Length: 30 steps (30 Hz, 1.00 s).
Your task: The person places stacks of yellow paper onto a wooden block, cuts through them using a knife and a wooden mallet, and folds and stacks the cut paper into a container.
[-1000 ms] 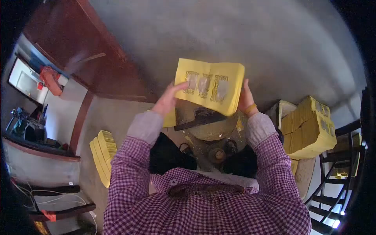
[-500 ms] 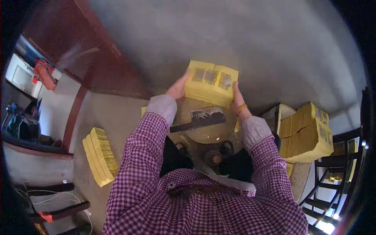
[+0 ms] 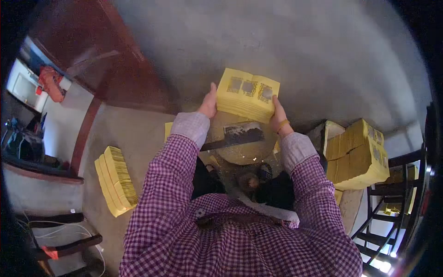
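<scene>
Yellow paper stack (image 3: pixel 248 98) sits between the person's two hands, out in front of the body, over the far side of a round block (image 3: pixel 240 155); from where I stand I can't tell whether its underside rests on anything. Its printed top sheet faces up, three patterned panels with grey patches, and the layered edge faces the wearer, perhaps so that uneven sheets show at once. The left hand (image 3: pixel 209 102) is upright at one end, thumb raised and straight, palm turned to the paper; its fingers are mostly hidden, so how firmly they close I can't tell. The right hand (image 3: pixel 278 116) grips the opposite end, thumb over the near corner, fingers out of sight behind. Holding it from both ends probably stops the loose sheets from fanning out. A broad-bladed tool (image 3: pixel 244 133) lies across the block, nearer the person than the paper, perhaps to be within easy reach. Yellow bundles (image 3: pixel 115 182) stand on the floor to the left, and a larger yellow pile (image 3: pixel 353 157) is at the right, both well apart from the hands
</scene>
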Motion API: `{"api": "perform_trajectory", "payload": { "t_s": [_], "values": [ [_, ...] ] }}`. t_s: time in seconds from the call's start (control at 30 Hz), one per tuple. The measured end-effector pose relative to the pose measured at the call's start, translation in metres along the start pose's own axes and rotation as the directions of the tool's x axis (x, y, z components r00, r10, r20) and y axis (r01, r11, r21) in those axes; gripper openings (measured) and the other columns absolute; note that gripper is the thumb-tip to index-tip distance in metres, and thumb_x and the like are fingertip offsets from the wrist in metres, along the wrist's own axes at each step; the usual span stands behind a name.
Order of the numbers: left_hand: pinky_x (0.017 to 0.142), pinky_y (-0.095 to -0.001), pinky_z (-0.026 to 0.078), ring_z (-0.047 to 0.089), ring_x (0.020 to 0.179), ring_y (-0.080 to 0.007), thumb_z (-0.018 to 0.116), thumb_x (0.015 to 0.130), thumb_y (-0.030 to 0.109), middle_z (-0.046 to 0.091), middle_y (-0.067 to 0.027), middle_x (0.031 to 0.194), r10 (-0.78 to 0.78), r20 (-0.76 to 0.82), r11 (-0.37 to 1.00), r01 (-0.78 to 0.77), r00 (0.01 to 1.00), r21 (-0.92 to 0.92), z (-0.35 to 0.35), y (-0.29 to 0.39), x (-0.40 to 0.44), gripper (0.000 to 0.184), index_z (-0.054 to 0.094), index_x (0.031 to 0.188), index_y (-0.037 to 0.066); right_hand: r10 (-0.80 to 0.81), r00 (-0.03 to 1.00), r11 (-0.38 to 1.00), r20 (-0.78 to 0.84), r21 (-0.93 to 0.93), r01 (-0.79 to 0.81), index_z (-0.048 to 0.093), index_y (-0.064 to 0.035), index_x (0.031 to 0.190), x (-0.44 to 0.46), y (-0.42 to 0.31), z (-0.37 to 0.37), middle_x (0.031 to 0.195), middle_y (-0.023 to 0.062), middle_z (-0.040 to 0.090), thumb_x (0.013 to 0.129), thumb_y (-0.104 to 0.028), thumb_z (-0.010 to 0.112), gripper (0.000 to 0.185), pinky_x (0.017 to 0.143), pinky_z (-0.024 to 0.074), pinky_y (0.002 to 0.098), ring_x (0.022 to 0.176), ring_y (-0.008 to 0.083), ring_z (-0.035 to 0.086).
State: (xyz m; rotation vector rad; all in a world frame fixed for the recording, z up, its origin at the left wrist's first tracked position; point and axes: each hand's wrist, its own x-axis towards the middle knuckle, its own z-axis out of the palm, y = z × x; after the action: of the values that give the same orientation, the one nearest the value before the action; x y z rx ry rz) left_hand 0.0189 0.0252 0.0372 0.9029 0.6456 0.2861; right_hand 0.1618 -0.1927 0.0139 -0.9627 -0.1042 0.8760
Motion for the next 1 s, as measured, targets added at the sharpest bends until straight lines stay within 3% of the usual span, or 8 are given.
{"api": "perform_trajectory", "payload": {
  "t_s": [0.1,0.27,0.33,0.57,0.67,0.77,0.83,1.0],
  "values": [
    [0.09,-0.0357,0.038,0.051,0.108,-0.0288,0.039,0.09,0.043,0.055,-0.0186,0.116,0.099,-0.302,0.745,0.13,0.948,0.654,-0.036,-0.012,0.001,0.057,0.047,0.12,-0.004,-0.408,0.887,0.887,-0.216,-0.325,0.328,0.042,-0.0032,0.125,-0.004,-0.023,0.007,0.12,0.0089,0.052,0.087,-0.042,0.051,0.054,0.087,0.0401,0.0341,0.103,0.0212,0.051],
    [0.079,-0.0442,0.044,0.057,0.091,-0.0392,0.055,0.078,0.037,0.058,-0.0273,0.095,0.317,0.5,-0.089,-0.499,0.806,0.862,-0.073,-0.077,-0.09,0.07,0.028,0.131,-0.001,-0.386,0.904,0.568,0.182,-0.725,0.389,0.041,-0.002,0.125,-0.042,-0.091,0.084,0.116,0.0122,0.053,0.085,-0.035,0.054,0.054,0.082,0.0431,0.0322,0.095,0.0231,0.055],
    [0.059,-0.0432,0.045,0.06,0.071,-0.0357,0.058,0.078,0.038,0.058,-0.0228,0.08,-0.235,0.164,-0.167,-0.206,0.958,0.964,-0.025,-0.044,-0.144,0.075,0.024,0.126,-0.008,-0.094,0.958,0.131,0.27,-0.951,0.281,0.039,-0.0017,0.125,-0.028,-0.099,0.091,0.111,0.0167,0.052,0.079,-0.033,0.062,0.06,0.083,0.0438,0.033,0.093,0.0257,0.056],
    [0.07,-0.0444,0.046,0.058,0.081,-0.0411,0.052,0.084,0.031,0.058,-0.026,0.09,0.014,0.198,-0.166,-0.193,0.98,0.967,-0.004,-0.052,-0.188,0.05,0.035,0.121,0.002,-0.179,0.877,-0.043,0.446,-0.894,0.446,0.043,-0.0067,0.113,0.006,-0.054,0.039,0.107,0.0184,0.046,0.064,-0.031,0.076,0.064,0.086,0.0441,0.039,0.099,0.0338,0.052],
    [0.068,-0.04,0.044,0.058,0.081,-0.0362,0.043,0.091,0.019,0.059,-0.0194,0.082,0.584,0.302,0.293,-0.543,0.753,0.787,-0.007,-0.094,-0.213,0.022,0.046,0.104,0.002,-0.248,0.854,-0.168,0.457,-0.889,0.426,0.041,-0.008,0.114,-0.009,-0.048,0.043,0.111,0.0181,0.043,0.066,-0.03,0.075,0.062,0.086,0.0441,0.0402,0.1,0.0369,0.051],
    [0.06,-0.0313,0.041,0.052,0.066,-0.0175,0.04,0.094,0.018,0.053,-0.009,0.072,0.392,0.078,0.668,-0.342,0.917,0.661,0.022,-0.067,-0.244,0.019,0.045,0.101,0.002,-0.274,0.861,-0.157,0.428,-0.903,0.399,0.039,-0.0088,0.115,-0.023,-0.042,0.049,0.113,0.0174,0.042,0.068,-0.028,0.073,0.06,0.086,0.0441,0.0408,0.1,0.0388,0.05],
    [0.051,-0.0323,0.038,0.043,0.052,-0.0177,0.038,0.094,0.019,0.047,-0.0061,0.063,0.638,0.188,0.478,-0.576,0.746,0.663,0.024,-0.063,-0.218,0.019,0.044,0.099,0.002,-0.274,0.867,-0.174,0.416,-0.908,0.381,0.039,-0.0097,0.115,-0.029,-0.043,0.054,0.114,0.0169,0.042,0.069,-0.027,0.072,0.059,0.085,0.0443,0.0408,0.1,0.0383,0.051],
    [0.065,-0.0478,0.041,0.055,0.075,-0.0432,0.035,0.092,0.018,0.056,-0.0229,0.076,0.435,0.051,0.355,-0.223,0.899,0.908,0.057,-0.018,-0.216,0.025,0.037,0.114,0.006,-0.297,0.859,-0.211,0.416,-0.906,0.366,0.04,-0.013,0.117,-0.031,-0.041,0.053,0.115,0.0158,0.041,0.07,-0.027,0.072,0.059,0.084,0.0451,0.041,0.1,0.0372,0.052]
  ]
}}
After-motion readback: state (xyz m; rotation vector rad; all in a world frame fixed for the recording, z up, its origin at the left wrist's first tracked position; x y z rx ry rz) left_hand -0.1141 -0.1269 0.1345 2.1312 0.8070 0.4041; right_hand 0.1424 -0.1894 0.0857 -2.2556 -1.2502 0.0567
